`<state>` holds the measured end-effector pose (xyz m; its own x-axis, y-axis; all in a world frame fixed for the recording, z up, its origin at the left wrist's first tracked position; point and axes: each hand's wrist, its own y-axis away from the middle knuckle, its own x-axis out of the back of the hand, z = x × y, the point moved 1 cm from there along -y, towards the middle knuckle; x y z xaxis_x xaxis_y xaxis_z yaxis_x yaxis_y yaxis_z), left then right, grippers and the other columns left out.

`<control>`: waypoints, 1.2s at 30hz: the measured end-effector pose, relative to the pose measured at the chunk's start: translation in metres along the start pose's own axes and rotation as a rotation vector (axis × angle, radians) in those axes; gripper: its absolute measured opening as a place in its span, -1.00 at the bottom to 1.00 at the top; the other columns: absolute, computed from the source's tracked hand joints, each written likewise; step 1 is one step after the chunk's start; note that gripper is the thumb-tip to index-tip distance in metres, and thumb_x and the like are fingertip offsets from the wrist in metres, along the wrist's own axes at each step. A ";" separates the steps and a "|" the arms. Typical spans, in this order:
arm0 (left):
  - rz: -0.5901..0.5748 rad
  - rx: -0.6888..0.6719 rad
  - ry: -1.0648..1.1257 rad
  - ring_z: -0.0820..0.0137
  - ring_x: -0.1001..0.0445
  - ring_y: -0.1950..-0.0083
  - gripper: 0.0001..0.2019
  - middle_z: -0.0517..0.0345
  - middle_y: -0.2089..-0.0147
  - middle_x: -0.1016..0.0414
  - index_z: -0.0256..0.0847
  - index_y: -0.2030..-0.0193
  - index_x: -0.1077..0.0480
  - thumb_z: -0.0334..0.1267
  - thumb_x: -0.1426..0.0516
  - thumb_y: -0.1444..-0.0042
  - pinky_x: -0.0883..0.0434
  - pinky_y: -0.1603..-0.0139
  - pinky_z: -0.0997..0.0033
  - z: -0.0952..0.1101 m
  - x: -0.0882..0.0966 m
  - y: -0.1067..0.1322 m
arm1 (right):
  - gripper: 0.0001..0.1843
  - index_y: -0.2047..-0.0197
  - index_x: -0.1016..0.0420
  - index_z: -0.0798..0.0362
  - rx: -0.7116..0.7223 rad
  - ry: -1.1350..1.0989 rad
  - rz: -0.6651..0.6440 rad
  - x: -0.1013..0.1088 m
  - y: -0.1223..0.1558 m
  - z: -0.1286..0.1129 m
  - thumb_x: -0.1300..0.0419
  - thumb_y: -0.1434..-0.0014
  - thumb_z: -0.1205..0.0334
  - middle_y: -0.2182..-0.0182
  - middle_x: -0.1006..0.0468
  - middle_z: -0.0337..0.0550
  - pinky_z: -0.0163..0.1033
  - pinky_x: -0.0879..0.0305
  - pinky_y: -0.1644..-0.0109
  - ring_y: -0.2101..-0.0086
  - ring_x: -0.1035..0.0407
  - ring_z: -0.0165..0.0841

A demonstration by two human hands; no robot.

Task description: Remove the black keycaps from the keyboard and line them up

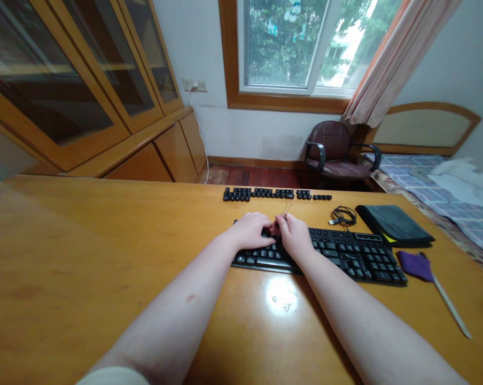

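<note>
A black keyboard (337,254) lies on the wooden table in front of me. My right hand (295,235) is closed over its upper middle, pinching a thin wire keycap puller (287,207) whose two wire ends stick up past the fingers. Close against it, my left hand (254,231) rests over the left part of the keyboard. Its thumb and fingers are bent together towards the right fingertips, and whatever they grip is hidden. Behind the keyboard, loose black keycaps (263,193) stand in rows along the table's far edge.
A coiled black USB cable (343,216) sits behind the keyboard. To the right are a dark folded cloth (397,224), a purple cloth (415,266) and a long thin pale stick (452,305). Beyond the table stands an armchair (330,139).
</note>
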<state>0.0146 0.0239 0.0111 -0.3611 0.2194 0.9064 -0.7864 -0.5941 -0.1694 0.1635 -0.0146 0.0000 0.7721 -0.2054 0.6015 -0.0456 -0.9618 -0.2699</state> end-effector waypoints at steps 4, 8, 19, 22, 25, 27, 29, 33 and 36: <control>-0.004 0.001 0.022 0.32 -0.43 0.21 -0.83 0.17 0.31 -0.51 -0.14 0.34 -0.45 -0.13 -0.18 0.05 -0.30 0.10 0.37 -0.001 0.000 0.000 | -0.62 0.51 -0.38 0.01 -0.002 -0.039 0.026 -0.001 0.000 0.003 0.05 -0.22 0.02 0.62 -0.50 -0.16 -0.26 -0.24 0.39 0.52 -0.41 -0.32; -0.011 -0.007 0.044 0.32 -0.42 0.21 -0.82 0.17 0.31 -0.50 -0.16 0.35 -0.44 -0.13 -0.17 0.06 -0.30 0.10 0.37 -0.002 0.001 0.000 | -0.64 0.49 -0.39 0.01 0.027 -0.021 -0.019 0.000 0.002 0.002 0.04 -0.22 0.05 0.58 -0.52 -0.16 -0.27 -0.23 0.38 0.50 -0.41 -0.32; -0.043 -0.007 0.107 0.35 -0.38 0.25 -0.91 0.17 0.37 -0.44 -0.20 0.45 -0.40 -0.30 -0.08 0.04 -0.31 0.20 0.41 -0.014 -0.004 0.000 | -0.74 0.41 -0.52 -0.01 0.305 -0.071 -0.294 0.001 0.000 0.002 -0.06 -0.18 0.12 0.45 -0.55 -0.21 -0.27 -0.23 0.27 0.40 -0.39 -0.35; -0.023 -0.035 0.051 0.34 -0.39 0.24 -0.90 0.19 0.36 -0.44 -0.18 0.40 -0.40 -0.23 -0.14 0.07 -0.31 0.19 0.41 -0.008 -0.001 0.000 | -0.71 0.42 -0.49 0.00 0.246 -0.031 -0.220 0.001 0.001 0.001 -0.01 -0.20 0.14 0.47 -0.54 -0.19 -0.25 -0.24 0.28 0.40 -0.39 -0.33; 0.014 -0.022 -0.010 0.32 -0.40 0.25 -0.83 0.19 0.36 -0.46 -0.16 0.39 -0.41 -0.12 -0.17 0.07 -0.30 0.19 0.37 -0.002 0.000 0.000 | -0.71 0.42 -0.46 0.00 0.184 -0.024 -0.154 0.001 0.003 0.002 0.00 -0.21 0.12 0.49 -0.54 -0.19 -0.25 -0.25 0.30 0.42 -0.40 -0.32; 0.020 -0.012 -0.015 0.32 -0.42 0.25 -0.82 0.19 0.35 -0.48 -0.16 0.40 -0.42 -0.10 -0.17 0.06 -0.30 0.19 0.38 0.001 -0.001 -0.001 | -0.71 0.44 -0.44 0.01 0.124 -0.069 -0.090 0.001 0.004 0.004 -0.02 -0.19 0.07 0.51 -0.54 -0.18 -0.25 -0.26 0.32 0.44 -0.41 -0.32; 0.017 -0.010 0.024 0.34 -0.44 0.25 -0.81 0.20 0.34 -0.50 -0.16 0.39 -0.44 -0.09 -0.15 0.03 -0.30 0.19 0.40 0.001 -0.002 -0.002 | -0.66 0.45 -0.40 0.03 0.012 -0.212 -0.006 0.001 0.003 0.007 -0.01 -0.18 -0.02 0.55 -0.52 -0.17 -0.25 -0.29 0.37 0.49 -0.41 -0.32; 0.011 0.017 0.077 0.35 -0.46 0.28 -0.78 0.20 0.36 -0.53 -0.16 0.39 -0.47 -0.06 -0.16 0.03 -0.30 0.20 0.42 0.001 -0.004 -0.002 | -0.60 0.43 -0.37 0.06 -0.147 -0.490 0.061 0.000 0.000 0.013 -0.03 -0.14 -0.12 0.60 -0.48 -0.19 -0.24 -0.34 0.43 0.58 -0.38 -0.36; 0.072 0.081 0.169 0.36 -0.47 0.25 -0.79 0.19 0.31 -0.55 -0.16 0.28 -0.49 -0.11 -0.16 0.01 -0.33 0.20 0.43 0.000 -0.005 -0.001 | -0.62 0.42 -0.38 0.07 -0.113 -0.571 0.128 0.001 -0.002 0.013 -0.08 -0.11 -0.11 0.55 -0.50 -0.16 -0.24 -0.36 0.38 0.53 -0.40 -0.35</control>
<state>0.0175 0.0237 0.0063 -0.4994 0.2968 0.8140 -0.7147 -0.6721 -0.1935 0.1723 -0.0105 -0.0084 0.9734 -0.2210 0.0611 -0.2036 -0.9557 -0.2126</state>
